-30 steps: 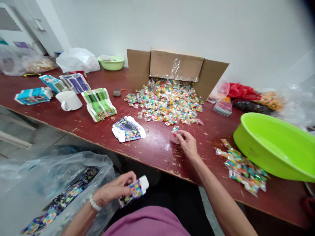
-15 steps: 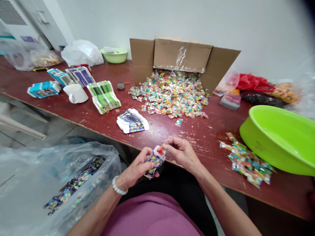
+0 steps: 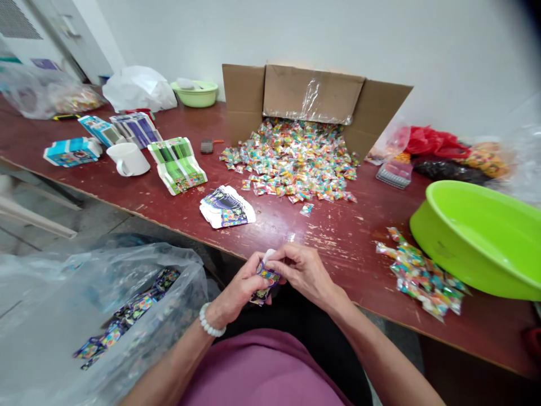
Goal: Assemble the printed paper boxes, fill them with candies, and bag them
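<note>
My left hand [image 3: 237,288] is closed around a small purple printed candy box [image 3: 266,274], held just off the table's front edge. A white flap stands up at the box's top end. Against that end, my right hand [image 3: 305,274] has its thumb and fingers pinched at the flap and opening. Its fingers cover most of the opening, and the candy inside is hidden. A fanned stack of flat purple cartons [image 3: 228,210] lies on the table ahead of my hands. Beyond it, wrapped candies [image 3: 296,160] spill in a heap from a cardboard box [image 3: 313,93].
A lime-green basin [image 3: 454,242] stands at right beside a small candy pile [image 3: 422,276]. To the left are green cartons [image 3: 177,165], a white mug [image 3: 129,159] and blue cartons [image 3: 72,152]. Below the table edge, a clear plastic bag [image 3: 46,304] contains several purple boxes.
My right fingers have moved down and left onto the box's top end. The red candy that showed at the opening is out of sight. The flap now stands up between my hands.
</note>
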Action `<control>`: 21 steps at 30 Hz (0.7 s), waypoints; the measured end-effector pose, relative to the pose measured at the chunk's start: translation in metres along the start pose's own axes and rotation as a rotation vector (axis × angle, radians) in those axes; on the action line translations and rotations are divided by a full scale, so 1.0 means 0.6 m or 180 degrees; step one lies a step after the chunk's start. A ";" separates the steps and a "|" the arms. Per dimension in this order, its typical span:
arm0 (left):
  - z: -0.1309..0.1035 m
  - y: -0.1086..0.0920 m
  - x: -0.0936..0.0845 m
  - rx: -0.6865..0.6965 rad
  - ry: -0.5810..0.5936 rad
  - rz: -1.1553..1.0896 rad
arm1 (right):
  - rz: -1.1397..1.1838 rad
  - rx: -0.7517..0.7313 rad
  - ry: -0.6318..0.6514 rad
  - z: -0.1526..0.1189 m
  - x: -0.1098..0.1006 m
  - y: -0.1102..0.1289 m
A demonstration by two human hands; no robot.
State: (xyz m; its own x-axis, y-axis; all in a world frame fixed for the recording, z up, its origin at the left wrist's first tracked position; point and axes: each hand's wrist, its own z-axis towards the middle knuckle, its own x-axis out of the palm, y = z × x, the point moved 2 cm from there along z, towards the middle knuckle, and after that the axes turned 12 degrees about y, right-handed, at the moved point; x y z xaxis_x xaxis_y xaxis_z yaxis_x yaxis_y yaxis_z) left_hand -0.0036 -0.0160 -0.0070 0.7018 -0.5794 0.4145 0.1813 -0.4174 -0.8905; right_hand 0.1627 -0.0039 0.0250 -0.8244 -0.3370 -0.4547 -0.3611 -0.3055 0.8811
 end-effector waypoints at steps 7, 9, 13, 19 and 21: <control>0.006 -0.003 0.001 0.0012 -0.0332 -0.0673 | 0.1649 0.0660 -0.0256 0.003 0.005 -0.023; 0.006 -0.005 0.004 0.0115 -0.0312 -0.0627 | 0.2138 0.0825 0.0053 0.005 0.017 -0.027; 0.006 -0.003 0.010 0.0302 -0.0463 -0.0509 | 0.2255 0.0833 0.0088 0.007 0.043 -0.024; 0.009 0.004 0.007 0.0130 -0.0327 -0.1226 | 0.1057 0.0137 -0.0536 0.000 0.048 -0.016; 0.009 0.001 0.005 0.0016 -0.0210 -0.1503 | 0.0697 -0.0120 -0.0327 -0.003 0.044 -0.012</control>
State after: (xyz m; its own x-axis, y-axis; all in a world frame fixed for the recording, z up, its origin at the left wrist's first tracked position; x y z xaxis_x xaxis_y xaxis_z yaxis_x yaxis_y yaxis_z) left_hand 0.0025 -0.0143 -0.0070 0.5840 -0.2815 0.7614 0.4941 -0.6208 -0.6086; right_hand 0.1440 -0.0121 0.0065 -0.9219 -0.3071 -0.2361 -0.1539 -0.2688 0.9508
